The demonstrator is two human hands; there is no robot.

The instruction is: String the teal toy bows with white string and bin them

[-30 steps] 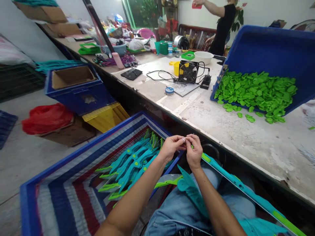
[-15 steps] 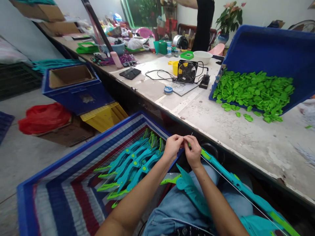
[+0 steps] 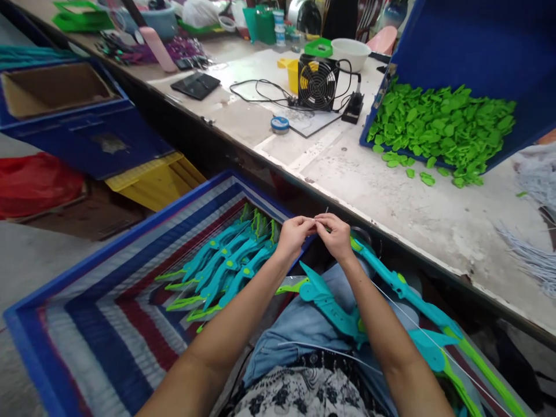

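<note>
My left hand (image 3: 294, 234) and my right hand (image 3: 335, 236) meet fingertip to fingertip just below the table's front edge, both pinched on a thin white string (image 3: 417, 315) at the tip of a teal and green toy bow (image 3: 402, 286). The bow slants down to the right past my right forearm, with the string running along it. Another teal bow piece (image 3: 330, 304) rests on my lap. Left of my hands, several finished teal bows (image 3: 226, 263) lie piled in a blue bin (image 3: 26, 324) lined with striped sheeting.
On the worn table (image 3: 417, 214) a tilted blue crate (image 3: 469, 52) spills small green plastic parts (image 3: 438, 133). A black fan (image 3: 318, 82) with cables, a tape roll (image 3: 280, 123) and a black tablet (image 3: 195, 85) lie further back. White strings (image 3: 530, 258) lie at right. Blue and yellow crates stand on the floor at left.
The view has tilted down and nearer, so the person at the back is out of sight. My hands stay pinched together on the string at the bow tip, shifted slightly up and left.
</note>
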